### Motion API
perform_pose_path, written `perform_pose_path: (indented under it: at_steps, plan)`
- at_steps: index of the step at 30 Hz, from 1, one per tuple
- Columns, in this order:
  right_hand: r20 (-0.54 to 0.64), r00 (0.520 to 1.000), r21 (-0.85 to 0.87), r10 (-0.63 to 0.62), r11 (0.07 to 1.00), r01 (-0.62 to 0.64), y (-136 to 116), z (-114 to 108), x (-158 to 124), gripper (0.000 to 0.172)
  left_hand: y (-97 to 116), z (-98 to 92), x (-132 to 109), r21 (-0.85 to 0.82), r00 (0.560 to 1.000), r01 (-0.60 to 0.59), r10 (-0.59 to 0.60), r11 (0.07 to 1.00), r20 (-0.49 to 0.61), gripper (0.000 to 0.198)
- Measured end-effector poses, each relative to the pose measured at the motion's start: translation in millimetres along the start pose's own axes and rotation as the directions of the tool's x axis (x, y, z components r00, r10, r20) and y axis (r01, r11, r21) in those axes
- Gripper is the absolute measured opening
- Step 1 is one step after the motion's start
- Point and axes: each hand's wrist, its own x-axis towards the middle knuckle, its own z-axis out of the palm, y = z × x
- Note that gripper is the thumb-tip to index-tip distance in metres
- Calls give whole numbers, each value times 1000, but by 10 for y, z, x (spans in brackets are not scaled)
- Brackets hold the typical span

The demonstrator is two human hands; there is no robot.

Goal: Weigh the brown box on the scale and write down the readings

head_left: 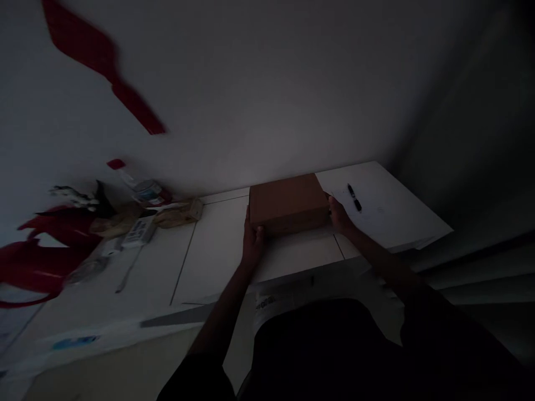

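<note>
A brown cardboard box [288, 200], closed on top, is at the middle of the white counter, close to the wall. My left hand [252, 239] grips its left end, the thumb at the front corner and the fingers along the side. At the opposite end my right hand [339, 216] is closed round the right side, its fingers partly hidden. Whether the box rests on the counter or is slightly raised I cannot tell. A black pen [354, 197] lies just right of my right hand.
Left on the white counter [217, 245] are a clear bottle with a red cap [146, 189], crumpled brown packages [178, 214], a white power strip [139, 231] and a red bag [50, 250]. A red arrow-like shape [96, 55] is on the wall.
</note>
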Motion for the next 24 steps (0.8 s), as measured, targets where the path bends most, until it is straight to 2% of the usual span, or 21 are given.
perform_pose_path:
  at_steps: [7, 13, 18, 24]
  plan:
    - [-63, 998, 14, 28, 1000, -27, -19, -9, 46, 87, -18, 4, 28, 15, 999, -43, 43, 999, 17, 85]
    - [-7, 1000, -5, 27, 1000, -27, -208, 6, 64, 87, 20, -122, 27, 5, 998, -57, 57, 998, 5, 84]
    - [146, 989, 68, -8, 998, -2, -473, 261, 111, 78, 95, -478, -35, 49, 995, -61, 65, 997, -76, 84]
    - [303, 947, 107, -108, 991, 79, -901, 918, 203, 77, 248, -1150, -210, 142, 965, -62, 96, 988, -243, 84]
